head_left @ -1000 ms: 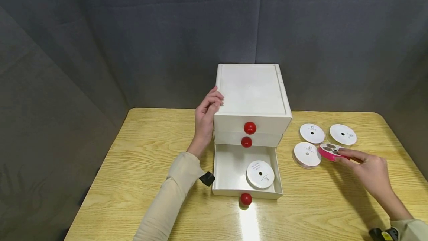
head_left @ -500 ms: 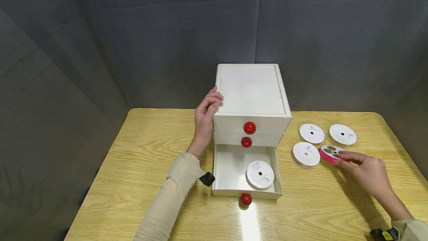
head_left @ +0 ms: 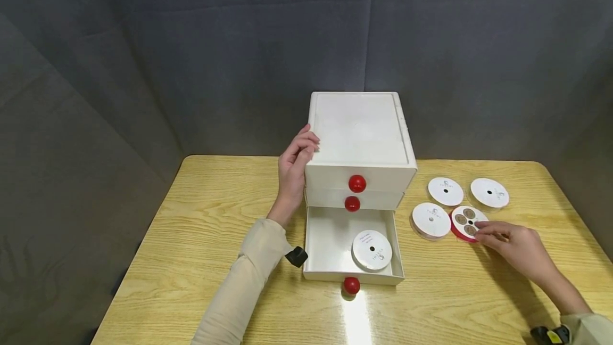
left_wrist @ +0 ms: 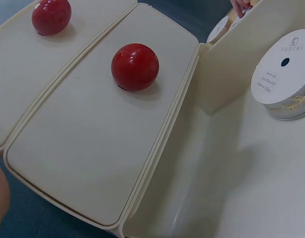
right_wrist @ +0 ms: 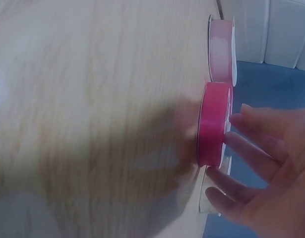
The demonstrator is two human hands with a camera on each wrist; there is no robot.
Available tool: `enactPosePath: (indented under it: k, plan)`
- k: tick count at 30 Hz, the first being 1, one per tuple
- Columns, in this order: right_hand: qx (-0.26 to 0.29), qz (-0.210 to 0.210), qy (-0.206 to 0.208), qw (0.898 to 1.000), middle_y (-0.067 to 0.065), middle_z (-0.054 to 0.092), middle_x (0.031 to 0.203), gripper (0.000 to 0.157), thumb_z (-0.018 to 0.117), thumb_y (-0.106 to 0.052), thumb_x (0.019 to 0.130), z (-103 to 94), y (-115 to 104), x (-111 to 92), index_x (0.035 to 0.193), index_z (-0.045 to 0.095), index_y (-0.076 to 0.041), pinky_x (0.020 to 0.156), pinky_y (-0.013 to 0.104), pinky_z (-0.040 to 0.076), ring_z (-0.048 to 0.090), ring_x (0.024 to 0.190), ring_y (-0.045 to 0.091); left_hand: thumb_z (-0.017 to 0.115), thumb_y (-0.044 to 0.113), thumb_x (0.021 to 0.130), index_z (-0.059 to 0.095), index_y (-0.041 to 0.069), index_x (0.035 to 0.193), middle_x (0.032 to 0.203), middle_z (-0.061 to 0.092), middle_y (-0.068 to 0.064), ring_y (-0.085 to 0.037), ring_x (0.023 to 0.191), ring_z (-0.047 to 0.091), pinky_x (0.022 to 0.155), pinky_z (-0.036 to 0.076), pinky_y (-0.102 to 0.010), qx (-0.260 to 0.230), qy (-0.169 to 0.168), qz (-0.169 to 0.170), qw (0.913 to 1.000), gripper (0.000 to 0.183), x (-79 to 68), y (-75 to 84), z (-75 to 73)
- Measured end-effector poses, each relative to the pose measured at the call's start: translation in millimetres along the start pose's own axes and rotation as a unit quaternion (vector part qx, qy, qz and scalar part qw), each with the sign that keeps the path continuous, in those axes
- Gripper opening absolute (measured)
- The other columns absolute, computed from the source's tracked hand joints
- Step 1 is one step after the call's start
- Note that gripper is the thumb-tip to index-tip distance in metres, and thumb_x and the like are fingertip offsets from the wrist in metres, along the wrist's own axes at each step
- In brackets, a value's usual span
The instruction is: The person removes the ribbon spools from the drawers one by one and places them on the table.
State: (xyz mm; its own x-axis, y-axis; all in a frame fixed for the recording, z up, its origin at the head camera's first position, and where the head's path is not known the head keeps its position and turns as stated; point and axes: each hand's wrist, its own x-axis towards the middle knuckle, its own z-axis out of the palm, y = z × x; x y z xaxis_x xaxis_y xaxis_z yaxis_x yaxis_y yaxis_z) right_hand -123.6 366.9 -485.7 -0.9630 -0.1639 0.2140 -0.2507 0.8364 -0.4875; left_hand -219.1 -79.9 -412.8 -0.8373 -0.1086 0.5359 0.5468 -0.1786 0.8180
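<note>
My left hand (head_left: 293, 166) rests against the left side of a small white drawer cabinet (head_left: 356, 126), its fingers lying over the top edge. The bottom drawer (head_left: 330, 244) is pulled out and holds a white ribbon spool (head_left: 372, 250); the left wrist view shows gold-patterned ribbon (left_wrist: 298, 103) on it. To the right, a bright pink ribbon spool (right_wrist: 214, 124) lies flat on the table, its upper face bearing round brown stickers. My right hand (head_left: 519, 244) touches that spool's face and near edge with loosely bent fingertips, not wrapped round it.
Beside the pink spool lies a pale pink ribbon spool (head_left: 431, 220). Two more white-faced spools, one on the left (head_left: 446, 191) and another on the right (head_left: 489, 192), lie behind. Red knobs (head_left: 357, 183) stick out from the drawers. A dark curtain (head_left: 239, 68) hangs behind the table.
The pink spool has gone from tilted in my right hand's pinch to flat on the table, slightly left. The pale pink spool has shifted left. My left hand has stayed put.
</note>
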Motion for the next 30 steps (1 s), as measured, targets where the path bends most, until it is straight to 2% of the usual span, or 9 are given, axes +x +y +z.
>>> enactPosePath:
  k: [4,6,9,11,15,18,23,26,30]
  plan:
    - [-0.019,-0.006,-0.002,1.0,0.012,0.077,0.102,0.005,0.083,-0.017,0.087,0.2,-7.2,1.6,0.091,0.082,-0.013,0.066,0.022,0.045,0.057,0.087,-0.007,0.049,0.008,0.095,0.057,-0.014,0.092,0.108,0.066,0.009,-0.022,0.143,0.044,0.124,0.029,-0.037,0.005,0.001,-0.007,1.0,0.024,0.0,-0.1,0.7]
    - [-0.017,-0.019,0.002,1.0,0.016,0.076,0.102,0.007,0.082,-0.013,0.087,0.2,-15.3,3.3,0.093,0.081,-0.01,0.073,0.035,0.053,0.068,0.094,0.01,0.049,0.009,0.095,0.057,-0.014,0.092,0.108,0.066,0.01,-0.022,0.143,0.044,0.124,0.029,-0.037,0.005,0.003,-0.009,0.9999,0.024,0.1,0.5,1.0]
    - [-0.016,-0.039,0.007,0.999,0.022,0.074,0.105,0.01,0.081,-0.009,0.086,-0.2,-29.6,5.7,0.096,0.08,-0.006,0.077,0.051,0.054,0.069,0.103,0.039,0.049,0.008,0.095,0.057,-0.014,0.092,0.107,0.066,0.009,-0.022,0.143,0.045,0.125,0.028,-0.037,0.004,0.004,-0.008,1.0,0.024,0.2,1.7,0.9]
    - [-0.014,-0.046,0.013,0.999,0.025,0.073,0.111,0.012,0.08,-0.009,0.086,-0.9,-39.2,7.3,0.098,0.08,-0.006,0.084,0.049,0.054,0.065,0.111,0.048,0.049,0.008,0.095,0.058,-0.012,0.091,0.107,0.066,0.009,-0.022,0.143,0.045,0.125,0.028,-0.037,0.003,0.005,-0.006,1.0,0.022,0.1,2.2,0.7]
    - [-0.003,-0.06,0.027,0.998,0.018,0.074,0.114,0.015,0.082,-0.013,0.087,-2.8,-55.6,10.0,0.102,0.08,-0.012,0.084,0.015,0.047,0.064,0.111,0.002,0.049,0.007,0.095,0.058,-0.012,0.09,0.107,0.066,0.008,-0.023,0.143,0.045,0.124,0.029,-0.037,0.001,0.004,-0.001,1.0,0.022,0.2,2.2,-0.1]
    - [0.011,-0.07,0.034,0.997,0.011,0.075,0.11,0.015,0.081,-0.014,0.088,-3.0,-69.1,12.2,0.103,0.08,-0.014,0.075,0.008,0.042,0.053,0.104,-0.016,0.049,0.006,0.095,0.057,-0.015,0.091,0.107,0.066,0.007,-0.025,0.143,0.044,0.124,0.028,-0.037,-0.002,0.002,0.0,1.0,0.023,0.2,2.5,-0.2]
    - [0.019,-0.087,0.046,0.995,0.008,0.076,0.105,0.015,0.08,-0.009,0.087,1.6,-90.4,17.6,0.101,0.08,-0.013,0.065,0.02,0.047,0.063,0.091,0.002,0.049,0.006,0.095,0.059,-0.013,0.091,0.107,0.066,0.007,-0.025,0.144,0.044,0.125,0.028,-0.037,-0.001,0.004,0.0,1.0,0.022,0.5,2.0,-0.4]
    - [0.03,-0.104,0.046,0.993,0.005,0.076,0.101,0.017,0.081,-0.006,0.084,7.0,-103.5,21.3,0.101,0.08,-0.012,0.06,0.023,0.043,0.057,0.076,0.003,0.049,0.007,0.095,0.063,-0.004,0.088,0.108,0.066,0.007,-0.024,0.144,0.044,0.125,0.028,-0.038,-0.001,0.005,-0.005,1.0,0.018,0.5,1.8,-0.5]
    - [0.049,-0.133,0.037,0.989,0.002,0.076,0.1,0.021,0.081,-0.005,0.084,15.9,-122.9,25.8,0.103,0.079,-0.013,0.069,0.029,0.041,0.055,0.067,0.002,0.049,0.007,0.095,0.065,0.003,0.087,0.108,0.066,0.007,-0.024,0.144,0.044,0.125,0.028,-0.038,-0.003,0.006,-0.01,0.9999,0.018,0.3,1.9,-0.2]
